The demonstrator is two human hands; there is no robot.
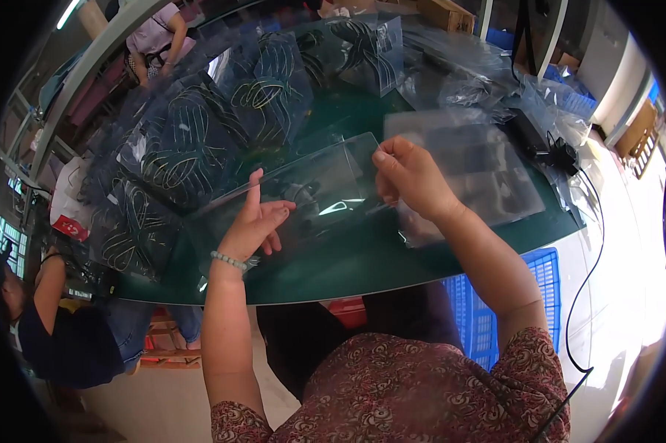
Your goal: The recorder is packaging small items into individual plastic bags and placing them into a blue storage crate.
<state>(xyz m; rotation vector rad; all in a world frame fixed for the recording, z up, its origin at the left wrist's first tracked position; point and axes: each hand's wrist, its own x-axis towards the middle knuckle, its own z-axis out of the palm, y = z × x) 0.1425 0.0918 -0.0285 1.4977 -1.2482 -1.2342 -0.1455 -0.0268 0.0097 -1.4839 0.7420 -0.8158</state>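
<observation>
A clear plastic bag [351,166] is stretched slantwise over the green table, with a glossy highlight on its film. At its upper right corner my right hand [416,177] is closed, thumb and fingers pinching the edge. My left hand [253,221], with a beaded bracelet at the wrist, is by the bag's left part. Its fingers are spread apart, one pointing up, and nothing shows gripped in them. Something dark shows through the film near the left fingertips; I cannot make out what it is. To the right of it lies a stack of flat clear bags [488,177], partly behind my right hand.
Bagged coils of dark and yellowish cable [185,140] heap over the table's left and far side. Loose clear plastic [458,66] and a black box-shaped device [526,134] with a cord lie at right. A blue crate [543,280] stands below. Another person [74,332] sits at left.
</observation>
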